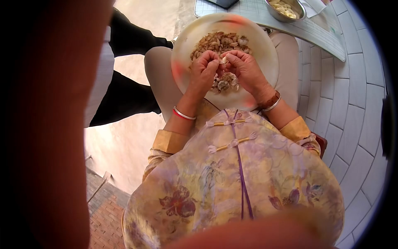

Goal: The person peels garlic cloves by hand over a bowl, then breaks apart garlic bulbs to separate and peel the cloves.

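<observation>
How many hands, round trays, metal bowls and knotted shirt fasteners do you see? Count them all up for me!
Hands: 2
Round tray: 1
Metal bowl: 1
Knotted shirt fasteners: 2
Total: 6
The garlic cloves are too jumbled to count.

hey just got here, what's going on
A person's left hand and right hand hold a pale garlic clove between them, at the fingertips. Below is a round tray at the person's knees, with a pile of unpeeled cloves and more garlic nearer the body. Pale, peeled-looking cloves sit in a metal bowl on the table.
</observation>
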Tool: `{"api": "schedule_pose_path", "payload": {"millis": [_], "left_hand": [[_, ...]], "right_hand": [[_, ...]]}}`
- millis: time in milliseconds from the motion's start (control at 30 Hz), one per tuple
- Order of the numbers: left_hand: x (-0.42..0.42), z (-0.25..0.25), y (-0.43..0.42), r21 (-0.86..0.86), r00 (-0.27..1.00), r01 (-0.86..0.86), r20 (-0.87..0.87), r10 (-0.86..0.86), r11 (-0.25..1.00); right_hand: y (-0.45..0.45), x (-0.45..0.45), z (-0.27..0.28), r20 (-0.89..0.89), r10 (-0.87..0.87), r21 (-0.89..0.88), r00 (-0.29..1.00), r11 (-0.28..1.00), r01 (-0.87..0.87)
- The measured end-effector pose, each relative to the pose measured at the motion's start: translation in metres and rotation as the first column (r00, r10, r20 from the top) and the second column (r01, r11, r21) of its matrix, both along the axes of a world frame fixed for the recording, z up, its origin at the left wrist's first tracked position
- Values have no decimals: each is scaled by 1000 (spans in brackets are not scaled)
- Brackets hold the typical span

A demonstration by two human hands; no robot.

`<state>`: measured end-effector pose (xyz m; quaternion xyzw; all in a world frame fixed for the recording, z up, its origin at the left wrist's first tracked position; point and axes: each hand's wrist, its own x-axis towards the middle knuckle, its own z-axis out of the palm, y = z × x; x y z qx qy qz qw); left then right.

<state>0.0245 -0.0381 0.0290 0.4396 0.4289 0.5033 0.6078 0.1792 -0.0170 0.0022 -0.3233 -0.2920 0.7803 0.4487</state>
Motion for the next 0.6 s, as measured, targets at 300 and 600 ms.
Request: {"api": "schedule_pose_path", "payload": {"millis": [300, 600], "left_hand": [[-3, -4, 0, 6, 999, -21, -27, 21, 1000], [0, -22, 6, 223, 933, 39, -357, 45, 974]], "right_hand": [[1, 4, -1, 2, -50, 15, 999, 999, 50], [2, -3, -3, 274, -114, 301, 955, 953, 28]]}}
